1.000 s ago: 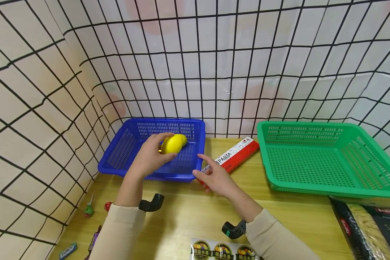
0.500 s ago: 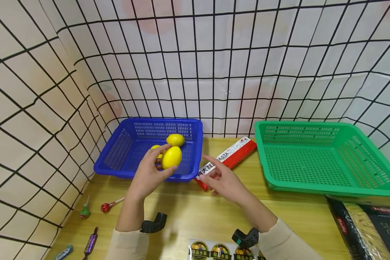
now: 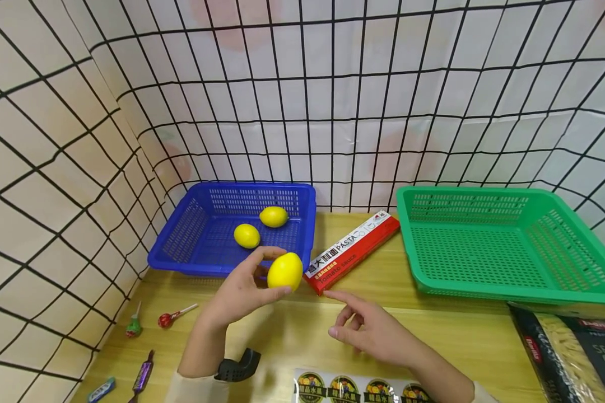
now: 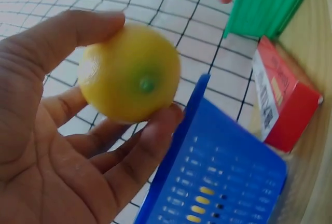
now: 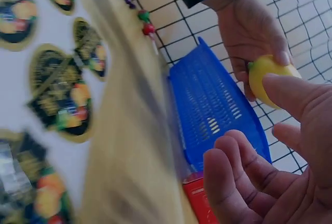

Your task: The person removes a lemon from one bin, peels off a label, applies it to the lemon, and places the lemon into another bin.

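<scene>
Holding a lemon (image 3: 284, 271) up in the left hand (image 3: 242, 291), thumb and fingertips pinching round it, just in front of the blue basket (image 3: 191, 235) near the middle of the frame. Hovering over the tabletop (image 3: 292, 330) rather than sitting on it, right at the basket's front right corner. Showing up in the left wrist view too, lemon (image 4: 129, 73) filling the upper left, thumb on top and fingers underneath, blue rim below right.

Floating lower and to the right of centre, the right hand (image 3: 373, 330), fingers loose and half spread, index finger poking toward the lemon, gripping nothing and not touching it.

Sitting inside the blue basket, two more lemons (image 3: 247, 235), one of them further back (image 3: 274, 216). Lying diagonally just right of the basket, a red and white pasta box (image 3: 353, 252). Taking up the right side, a green basket (image 3: 504, 246). Peeking in at the bottom right corner, a dark pasta bag (image 3: 575, 358). Lying along the bottom edge, a sheet of round stickers (image 3: 348, 389). Scattered at lower left, lollipops (image 3: 167, 319) and wrapped sweets (image 3: 143, 376).
</scene>
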{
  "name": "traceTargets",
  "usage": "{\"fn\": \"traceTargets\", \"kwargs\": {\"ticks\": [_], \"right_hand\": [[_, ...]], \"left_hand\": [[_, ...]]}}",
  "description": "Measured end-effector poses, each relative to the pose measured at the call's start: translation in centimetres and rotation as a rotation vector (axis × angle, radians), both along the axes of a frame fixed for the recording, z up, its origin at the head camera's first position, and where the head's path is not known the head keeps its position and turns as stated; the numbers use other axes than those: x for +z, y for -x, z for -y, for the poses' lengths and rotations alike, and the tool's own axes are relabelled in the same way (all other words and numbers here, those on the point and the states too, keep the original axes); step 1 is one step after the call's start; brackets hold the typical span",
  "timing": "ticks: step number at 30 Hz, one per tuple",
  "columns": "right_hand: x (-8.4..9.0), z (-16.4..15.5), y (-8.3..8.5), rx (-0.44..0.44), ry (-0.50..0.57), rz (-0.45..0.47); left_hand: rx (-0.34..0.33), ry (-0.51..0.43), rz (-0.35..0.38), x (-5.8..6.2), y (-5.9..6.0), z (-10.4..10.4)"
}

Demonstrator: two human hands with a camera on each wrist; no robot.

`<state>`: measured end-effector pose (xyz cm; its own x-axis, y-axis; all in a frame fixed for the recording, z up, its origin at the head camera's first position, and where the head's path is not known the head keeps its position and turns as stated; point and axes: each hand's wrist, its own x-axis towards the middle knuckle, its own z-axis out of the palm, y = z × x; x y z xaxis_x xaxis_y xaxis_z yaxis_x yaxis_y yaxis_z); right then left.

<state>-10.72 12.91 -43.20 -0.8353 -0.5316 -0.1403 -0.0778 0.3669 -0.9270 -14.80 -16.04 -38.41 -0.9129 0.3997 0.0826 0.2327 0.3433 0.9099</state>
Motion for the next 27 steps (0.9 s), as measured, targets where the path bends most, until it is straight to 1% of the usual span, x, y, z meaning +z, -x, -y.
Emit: {"fn": "traceTargets", "kwargs": {"ticks": [2, 5, 7, 9, 13, 17, 19, 23, 27], "right_hand": [[-0.2, -0.8, -0.8, 0.023, -0.005, 0.001], [-0.4, -2.1, -1.8, 0.025, -0.036, -0.010], [-0.5, -3.0, -2.4, 0.009, -0.051, -0.009], [-0.6, -3.8, -2.8, -0.020, -0.064, -0.003], [-0.9, -5.4, -3.3, -0.062, -0.048, 0.068], [-0.8, -6.9, -3.8, -0.107, -0.040, 0.128], [-0.5, -7.6, -4.0, -0.142, -0.044, 0.123], [-0.3, -8.8, -4.2, -0.199, -0.021, 0.135], [-0.8, -10.0, -4.5, -0.190, 0.003, 0.143]], "left_hand": [[-0.063, -0.002, 0.021, 0.0, -0.3, -0.3], [-0.147, 0.000, 0.052, -0.2, -0.8, -0.7], [-0.187, 0.008, 0.074, -0.4, -1.0, -1.0], [-0.214, 0.024, 0.089, -0.7, -1.2, -1.4], [-0.240, 0.048, 0.102, -1.2, -1.2, -2.4], [-0.235, 0.030, 0.114, -2.0, -1.2, -3.8], [-0.226, 0.023, 0.124, -2.5, -1.1, -4.6], [-0.226, 0.047, 0.143, -3.5, -1.2, -6.0], [-0.221, 0.056, 0.159, -4.7, -1.2, -7.3]]}}
